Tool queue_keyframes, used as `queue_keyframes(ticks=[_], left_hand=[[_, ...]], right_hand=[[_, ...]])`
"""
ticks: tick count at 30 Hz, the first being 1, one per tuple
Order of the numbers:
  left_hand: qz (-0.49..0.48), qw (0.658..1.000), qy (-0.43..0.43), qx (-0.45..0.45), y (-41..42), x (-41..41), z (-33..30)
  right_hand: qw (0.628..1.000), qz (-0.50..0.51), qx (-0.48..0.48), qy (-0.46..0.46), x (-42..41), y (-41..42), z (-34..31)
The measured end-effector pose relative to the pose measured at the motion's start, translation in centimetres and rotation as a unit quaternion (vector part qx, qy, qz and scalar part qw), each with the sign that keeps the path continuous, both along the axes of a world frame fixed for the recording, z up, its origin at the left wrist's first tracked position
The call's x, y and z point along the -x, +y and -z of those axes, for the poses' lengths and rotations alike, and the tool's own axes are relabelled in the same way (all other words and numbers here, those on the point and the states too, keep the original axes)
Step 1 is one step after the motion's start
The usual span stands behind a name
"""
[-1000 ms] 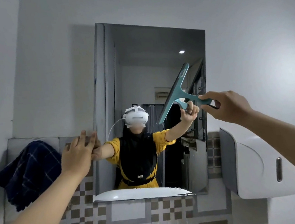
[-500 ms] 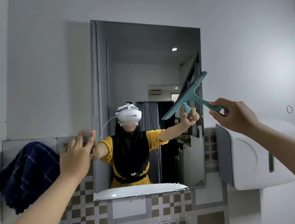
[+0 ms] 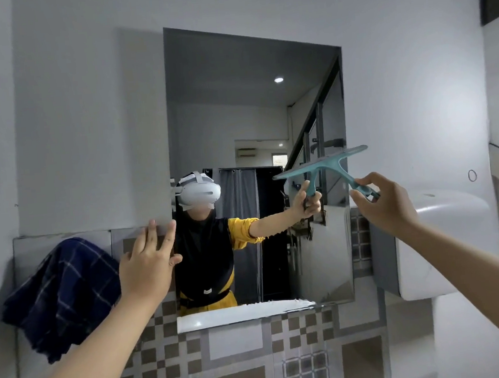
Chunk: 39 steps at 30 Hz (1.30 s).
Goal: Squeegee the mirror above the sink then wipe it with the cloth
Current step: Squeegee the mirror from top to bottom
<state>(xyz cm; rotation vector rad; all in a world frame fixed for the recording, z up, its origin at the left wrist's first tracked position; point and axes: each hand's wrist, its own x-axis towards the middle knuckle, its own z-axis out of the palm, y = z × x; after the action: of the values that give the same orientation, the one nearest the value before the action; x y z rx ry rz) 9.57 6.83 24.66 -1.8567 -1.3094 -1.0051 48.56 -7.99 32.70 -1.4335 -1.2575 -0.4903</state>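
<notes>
— Which step?
— Squeegeeing. My right hand (image 3: 385, 204) grip pinches the squeegee (image 3: 321, 164) handle at the mirror (image 3: 253, 113)'s three o'clock edge; left hand (image 3: 147, 264) spread flat at nine.
— Next?
— Probably pull the blade across. The cloth (image 3: 58, 296) waits, far left.

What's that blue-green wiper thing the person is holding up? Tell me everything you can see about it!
The teal plastic squeegee is T-shaped: a long flat blade bar on a short handle. The right hand pinches the handle's end. The bar is held nearly level, tilting up to the right, across the right edge of the rectangular wall mirror, about halfway up. Its reflection shows in the glass. Whether the blade touches the glass is unclear.
</notes>
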Motion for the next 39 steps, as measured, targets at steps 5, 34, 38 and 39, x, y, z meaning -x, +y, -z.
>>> queue_keyframes(ticks=[5, 34, 38, 39], left_hand=[[0.019, 1.000, -0.007, -0.001, 0.6, 0.3, 0.3], [0.087, 0.996, -0.010, -0.021, 1.3, 1.6, 1.4], [0.087, 0.996, -0.012, -0.024, 1.4, 1.6, 1.5], [0.088, 0.996, -0.013, -0.028, 1.5, 1.6, 1.5]], right_hand=[[0.995, -0.030, 0.009, 0.090, 3.7, 0.5, -0.6], [0.924, -0.189, -0.023, 0.331, 28.9, 5.5, 1.9], [0.936, -0.179, -0.013, 0.302, 29.9, 5.6, 2.7], [0.940, -0.177, -0.011, 0.292, 29.9, 5.5, 2.9]])
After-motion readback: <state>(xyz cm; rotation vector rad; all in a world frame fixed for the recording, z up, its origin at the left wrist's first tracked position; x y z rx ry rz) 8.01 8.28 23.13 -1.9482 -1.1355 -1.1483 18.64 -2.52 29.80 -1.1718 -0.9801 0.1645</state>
